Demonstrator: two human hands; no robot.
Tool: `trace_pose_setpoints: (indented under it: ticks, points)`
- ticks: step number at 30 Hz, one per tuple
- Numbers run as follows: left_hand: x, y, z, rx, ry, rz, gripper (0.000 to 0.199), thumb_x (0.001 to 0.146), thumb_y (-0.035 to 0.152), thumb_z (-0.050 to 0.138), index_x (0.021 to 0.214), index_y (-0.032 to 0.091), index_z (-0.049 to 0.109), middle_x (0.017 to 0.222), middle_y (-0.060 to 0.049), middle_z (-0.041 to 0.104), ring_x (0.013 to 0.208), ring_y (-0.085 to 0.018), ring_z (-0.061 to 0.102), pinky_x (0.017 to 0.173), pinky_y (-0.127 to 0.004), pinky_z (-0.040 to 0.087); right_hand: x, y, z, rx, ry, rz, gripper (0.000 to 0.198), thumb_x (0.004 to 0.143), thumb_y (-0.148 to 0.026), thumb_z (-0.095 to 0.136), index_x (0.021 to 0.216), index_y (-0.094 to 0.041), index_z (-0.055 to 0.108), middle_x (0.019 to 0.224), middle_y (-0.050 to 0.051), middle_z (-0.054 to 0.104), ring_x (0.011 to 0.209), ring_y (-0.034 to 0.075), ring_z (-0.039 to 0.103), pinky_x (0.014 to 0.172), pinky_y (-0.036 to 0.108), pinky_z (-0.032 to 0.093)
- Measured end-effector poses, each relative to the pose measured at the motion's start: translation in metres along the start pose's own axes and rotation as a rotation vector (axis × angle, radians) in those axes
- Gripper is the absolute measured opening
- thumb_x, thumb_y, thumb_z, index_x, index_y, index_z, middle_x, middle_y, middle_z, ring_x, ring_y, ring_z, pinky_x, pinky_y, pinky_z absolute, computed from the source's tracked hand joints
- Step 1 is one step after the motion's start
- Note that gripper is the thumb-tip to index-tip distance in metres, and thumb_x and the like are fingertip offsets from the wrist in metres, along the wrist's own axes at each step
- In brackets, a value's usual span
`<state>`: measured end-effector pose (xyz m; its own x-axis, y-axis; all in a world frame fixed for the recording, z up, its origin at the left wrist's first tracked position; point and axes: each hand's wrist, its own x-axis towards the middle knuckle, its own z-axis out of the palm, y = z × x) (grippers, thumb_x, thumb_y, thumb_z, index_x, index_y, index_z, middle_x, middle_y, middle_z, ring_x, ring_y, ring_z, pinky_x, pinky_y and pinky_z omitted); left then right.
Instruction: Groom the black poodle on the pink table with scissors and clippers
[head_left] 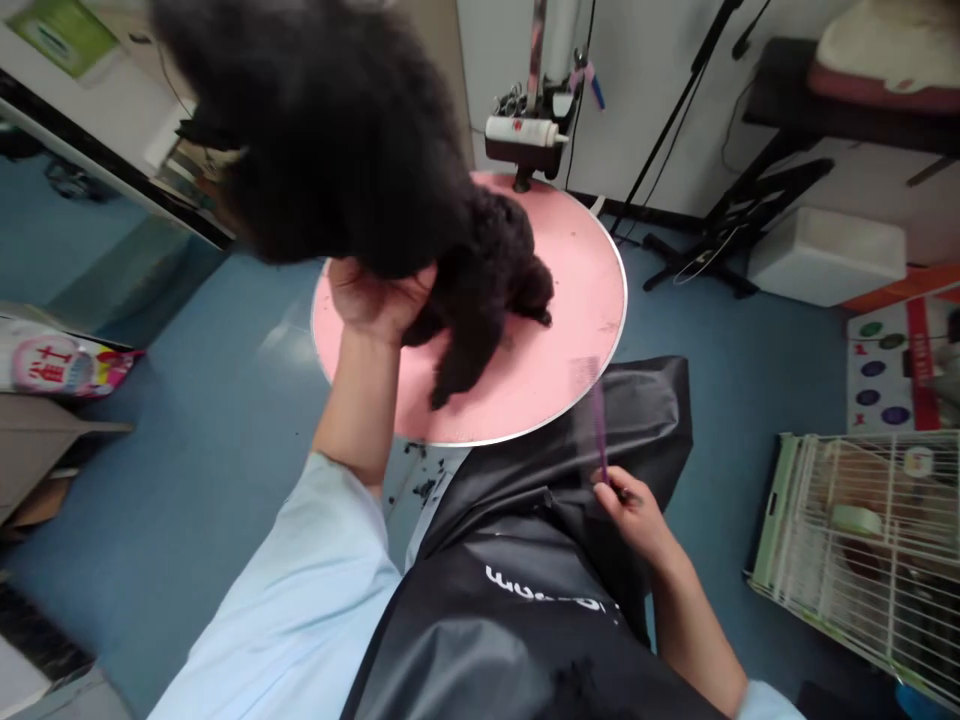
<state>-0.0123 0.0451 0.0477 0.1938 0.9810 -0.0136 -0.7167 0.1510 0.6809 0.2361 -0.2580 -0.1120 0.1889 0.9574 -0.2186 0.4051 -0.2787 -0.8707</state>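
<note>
A black curly-coated dog (487, 270) is on the round pink grooming table (581, 250), its large fluffy head close to the camera and blurred. My left hand (382, 300) supports the dog from below, under its head; the dark fur hides most of the fingers. Lower right, above the black apron on my lap, my right hand (634, 510) is closed around a purple comb (600, 430). The comb points upward, its teeth smeared by motion near the table's rim. A small dark item also shows at the right hand's fingers, too unclear to name.
Behind the table, a holder (525, 155) on a post carries a white bottle (523, 131) and scissors. A wire cage (870, 540) stands at right, below a printed box (889, 370). A white bin (829, 255) is near the wall. Dark hair clippings (425, 490) lie on the floor.
</note>
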Motion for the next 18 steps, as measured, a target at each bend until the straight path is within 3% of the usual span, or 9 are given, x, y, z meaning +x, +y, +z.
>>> trace_pose_setpoints:
  ticks: [4,6,8,9,11,13,15,17,18]
  points:
    - [0.010,0.036,-0.021,0.077,0.219,0.083,0.061,0.096,0.045,0.002,0.089,0.018,0.056,0.078,-0.002,0.064,0.094,-0.013,0.054,0.100,-0.034,0.039,0.029,-0.018,-0.010,-0.273,-0.290,-0.132,0.021,0.084,-0.026,0.047,0.086,-0.019,0.067,0.084,0.005,0.069,0.077,0.018,0.061,0.073,0.028,0.044]
    - [0.000,0.043,-0.043,0.110,0.357,0.023,0.060,0.097,0.045,0.007,0.082,0.017,0.059,0.065,-0.001,0.062,0.073,-0.010,0.053,0.090,-0.025,0.045,0.048,-0.019,-0.028,-0.457,-0.239,-0.088,0.023,0.083,-0.025,0.046,0.085,-0.020,0.068,0.083,0.007,0.070,0.076,0.020,0.062,0.071,0.029,0.042]
    - [-0.024,0.037,-0.068,0.076,0.440,-0.048,0.055,0.097,0.041,0.017,0.070,0.019,0.060,0.058,0.001,0.062,0.060,-0.008,0.052,0.080,-0.021,0.049,0.065,-0.013,-0.052,-0.634,-0.009,0.095,0.026,0.084,-0.028,0.044,0.088,-0.019,0.068,0.080,0.010,0.070,0.070,0.021,0.062,0.064,0.030,0.040]
    - [-0.040,0.027,-0.080,0.077,0.399,-0.061,0.049,0.095,0.041,0.028,0.065,0.019,0.059,0.058,0.001,0.063,0.062,-0.008,0.057,0.077,-0.023,0.051,0.073,-0.009,-0.065,-0.690,0.134,0.198,0.029,0.085,-0.031,0.043,0.091,-0.018,0.068,0.078,0.011,0.069,0.066,0.022,0.061,0.060,0.030,0.038]
    - [-0.071,-0.007,-0.095,0.189,0.128,-0.259,0.028,0.083,0.040,0.055,0.072,0.017,0.067,0.081,-0.005,0.071,0.081,-0.017,0.066,0.084,-0.035,0.053,0.085,0.000,-0.084,-0.671,0.326,0.295,0.034,0.085,-0.039,0.043,0.093,-0.017,0.067,0.074,0.011,0.069,0.063,0.022,0.060,0.056,0.029,0.038]
    - [-0.087,-0.056,-0.099,0.277,-0.015,-0.480,0.029,0.076,0.037,0.066,0.092,0.013,0.071,0.102,-0.013,0.070,0.101,-0.027,0.064,0.098,-0.045,0.046,0.094,0.004,-0.090,-0.501,0.321,0.206,0.036,0.084,-0.044,0.044,0.093,-0.018,0.067,0.078,0.009,0.070,0.068,0.021,0.062,0.060,0.028,0.041]
    - [-0.078,-0.107,-0.093,0.327,0.091,-0.508,0.032,0.075,0.025,0.068,0.104,0.013,0.068,0.110,-0.014,0.067,0.114,-0.029,0.058,0.107,-0.047,0.037,0.100,0.004,-0.082,-0.343,0.217,0.102,0.036,0.082,-0.045,0.047,0.094,-0.018,0.067,0.084,0.008,0.070,0.073,0.020,0.063,0.064,0.028,0.044]
    - [-0.047,-0.147,-0.085,0.314,0.397,-0.345,0.027,0.083,0.021,0.057,0.107,0.014,0.065,0.116,-0.011,0.065,0.124,-0.025,0.052,0.112,-0.043,0.033,0.104,0.000,-0.066,-0.292,0.159,0.090,0.034,0.080,-0.043,0.049,0.095,-0.018,0.067,0.083,0.007,0.070,0.072,0.020,0.062,0.065,0.028,0.045]
    - [-0.027,-0.160,-0.082,0.253,0.449,-0.337,0.028,0.087,0.020,0.050,0.111,0.015,0.063,0.122,-0.010,0.062,0.129,-0.023,0.046,0.114,-0.041,0.032,0.105,-0.001,-0.057,-0.281,0.153,0.104,0.034,0.080,-0.043,0.049,0.094,-0.017,0.067,0.080,0.006,0.070,0.070,0.019,0.061,0.064,0.028,0.045]
